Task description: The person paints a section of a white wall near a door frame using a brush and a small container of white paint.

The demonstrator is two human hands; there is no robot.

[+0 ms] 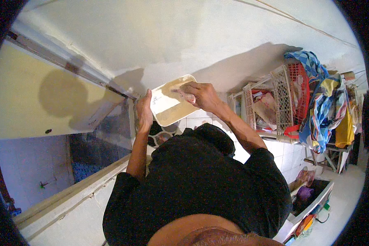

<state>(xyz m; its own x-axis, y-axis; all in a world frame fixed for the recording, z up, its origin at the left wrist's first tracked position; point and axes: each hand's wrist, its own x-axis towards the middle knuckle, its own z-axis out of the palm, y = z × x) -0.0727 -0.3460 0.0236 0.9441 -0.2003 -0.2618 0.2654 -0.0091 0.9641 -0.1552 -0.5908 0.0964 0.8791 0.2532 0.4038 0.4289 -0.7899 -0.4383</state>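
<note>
A shallow, cream-coloured rectangular tray [176, 115] with rounded corners is held tilted in front of my body. My left hand [145, 110] grips its left rim, with the thumb up along the edge. Over the tray's inside, my right hand [201, 93] has its fingers bent around a small, crumpled, pinkish-white piece [188, 97], perhaps cloth or plastic; its exact kind cannot be told. Bright light falls across part of the tray, and small dark marks show near its left side.
At the right, a plastic crate [283, 101] holds assorted items beside a red basket [301, 92] and hanging checked cloth [323, 113]. Lower right is an open box [326, 190] with a purple item. A doorway with a yellowish door [21, 101] lies left, a wall [160, 33] ahead.
</note>
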